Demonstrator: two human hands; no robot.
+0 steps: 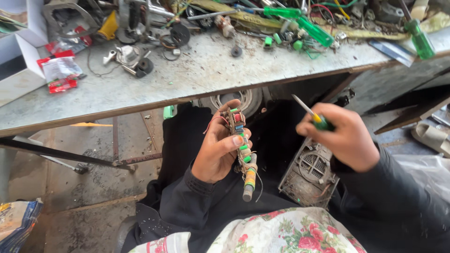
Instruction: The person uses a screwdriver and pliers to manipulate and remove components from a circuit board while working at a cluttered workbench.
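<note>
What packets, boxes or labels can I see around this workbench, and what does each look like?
White cardboard box: left end of the bench, open, rectangular.
Red and clear plastic packet: beside that box, flat and crumpled, with a pale label.
Printed bag: on the floor at bottom left, blue and yellow, crumpled.
No screens or signs show.

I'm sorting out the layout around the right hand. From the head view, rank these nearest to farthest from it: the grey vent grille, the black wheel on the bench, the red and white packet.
1. Grey vent grille: just below the right hand, on the lap.
2. Black wheel: up on the bench, well to the left.
3. Red and white packet: farthest, near the bench's left end.
</note>
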